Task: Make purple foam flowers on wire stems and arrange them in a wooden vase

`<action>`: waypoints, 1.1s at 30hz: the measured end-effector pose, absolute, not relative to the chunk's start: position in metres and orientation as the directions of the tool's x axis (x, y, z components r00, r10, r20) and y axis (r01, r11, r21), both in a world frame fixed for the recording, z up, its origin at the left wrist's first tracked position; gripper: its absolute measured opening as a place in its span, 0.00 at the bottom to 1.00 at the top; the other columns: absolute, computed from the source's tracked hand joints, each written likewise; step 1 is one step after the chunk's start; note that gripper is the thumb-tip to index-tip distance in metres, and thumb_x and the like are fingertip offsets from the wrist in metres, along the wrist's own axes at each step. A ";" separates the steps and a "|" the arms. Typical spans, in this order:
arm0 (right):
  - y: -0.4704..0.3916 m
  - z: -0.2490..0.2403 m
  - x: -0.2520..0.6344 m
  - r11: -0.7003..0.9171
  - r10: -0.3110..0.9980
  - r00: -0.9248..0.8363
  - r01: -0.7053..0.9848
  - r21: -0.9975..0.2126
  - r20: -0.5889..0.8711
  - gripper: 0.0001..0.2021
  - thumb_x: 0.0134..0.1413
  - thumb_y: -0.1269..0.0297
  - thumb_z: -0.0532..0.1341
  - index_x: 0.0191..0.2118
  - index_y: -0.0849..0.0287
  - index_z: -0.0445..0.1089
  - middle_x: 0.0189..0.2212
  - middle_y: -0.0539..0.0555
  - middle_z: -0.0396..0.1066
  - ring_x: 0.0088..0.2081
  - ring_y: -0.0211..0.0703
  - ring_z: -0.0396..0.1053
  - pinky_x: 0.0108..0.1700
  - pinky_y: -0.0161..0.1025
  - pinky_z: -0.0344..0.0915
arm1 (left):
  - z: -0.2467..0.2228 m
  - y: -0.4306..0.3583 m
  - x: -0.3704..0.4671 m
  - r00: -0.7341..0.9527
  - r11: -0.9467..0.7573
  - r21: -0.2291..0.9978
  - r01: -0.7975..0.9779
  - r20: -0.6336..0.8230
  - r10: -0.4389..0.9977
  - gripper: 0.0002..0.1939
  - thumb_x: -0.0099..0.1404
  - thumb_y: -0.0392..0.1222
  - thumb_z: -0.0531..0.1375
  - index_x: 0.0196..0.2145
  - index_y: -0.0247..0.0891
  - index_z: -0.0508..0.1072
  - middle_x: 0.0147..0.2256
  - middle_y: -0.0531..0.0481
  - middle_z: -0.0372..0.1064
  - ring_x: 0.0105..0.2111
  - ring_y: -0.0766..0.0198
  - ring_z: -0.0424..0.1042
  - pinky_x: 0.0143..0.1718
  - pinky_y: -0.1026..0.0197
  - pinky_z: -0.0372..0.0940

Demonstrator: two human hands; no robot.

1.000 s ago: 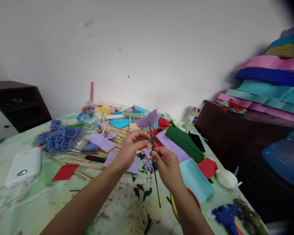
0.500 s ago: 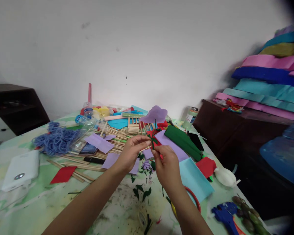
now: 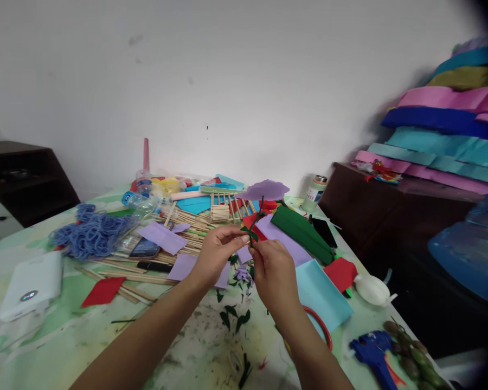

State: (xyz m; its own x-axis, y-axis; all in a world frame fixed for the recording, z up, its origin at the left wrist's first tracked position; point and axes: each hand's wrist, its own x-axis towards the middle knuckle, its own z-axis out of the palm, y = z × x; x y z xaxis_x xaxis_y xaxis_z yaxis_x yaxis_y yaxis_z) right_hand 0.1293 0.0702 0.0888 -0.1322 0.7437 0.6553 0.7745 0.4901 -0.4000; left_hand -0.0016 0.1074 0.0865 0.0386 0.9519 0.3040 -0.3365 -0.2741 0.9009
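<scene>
A purple paper flower (image 3: 266,189) stands upright between my hands above the table, on a thin dark green stem with small green leaves (image 3: 250,233). My left hand (image 3: 217,254) pinches the stem near the leaves from the left. Just below, the thumb and fingers of my right hand (image 3: 275,271) close on the lower end of the stem. The fingers cover the exact grip points. Beneath the hands lie a small purple flower (image 3: 243,274) and loose green leaves (image 3: 236,318).
Purple paper (image 3: 185,266), wooden sticks (image 3: 126,276) and blue yarn (image 3: 93,233) lie to the left. On the right are green crepe paper (image 3: 301,234), light blue paper (image 3: 325,298), red-handled scissors (image 3: 323,327), a white bulb (image 3: 374,291) and a blue glue gun (image 3: 374,349).
The flower's head has swung to the right and its stem now leans. A pale thin stick that showed by my left fingertips is out of sight. The camera view has shifted slightly.
</scene>
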 end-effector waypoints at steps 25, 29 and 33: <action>0.071 0.088 0.128 0.492 0.762 -0.157 0.772 -0.403 0.629 0.09 0.55 0.75 0.54 0.26 0.60 0.66 0.24 0.53 0.66 0.31 0.44 0.61 0.33 0.37 0.53 | 0.083 0.108 0.002 0.060 -0.263 0.865 -0.427 0.318 0.946 0.06 0.53 0.41 0.66 0.27 0.35 0.77 0.25 0.52 0.70 0.29 0.66 0.67 0.36 0.64 0.60; 0.072 0.087 0.127 0.499 0.761 -0.163 0.765 -0.406 0.628 0.09 0.55 0.76 0.54 0.26 0.60 0.66 0.24 0.53 0.66 0.31 0.44 0.61 0.33 0.37 0.53 | 0.080 0.110 0.002 0.030 -0.286 0.863 -0.417 0.327 0.944 0.07 0.51 0.40 0.67 0.25 0.34 0.75 0.23 0.53 0.68 0.27 0.68 0.65 0.34 0.65 0.59; 0.071 0.087 0.127 0.505 0.758 -0.167 0.763 -0.404 0.631 0.09 0.54 0.76 0.54 0.25 0.60 0.64 0.24 0.53 0.66 0.31 0.44 0.60 0.32 0.37 0.52 | 0.080 0.110 0.003 0.009 -0.301 0.847 -0.437 0.339 0.941 0.06 0.51 0.39 0.67 0.23 0.34 0.75 0.24 0.54 0.69 0.27 0.69 0.64 0.32 0.66 0.59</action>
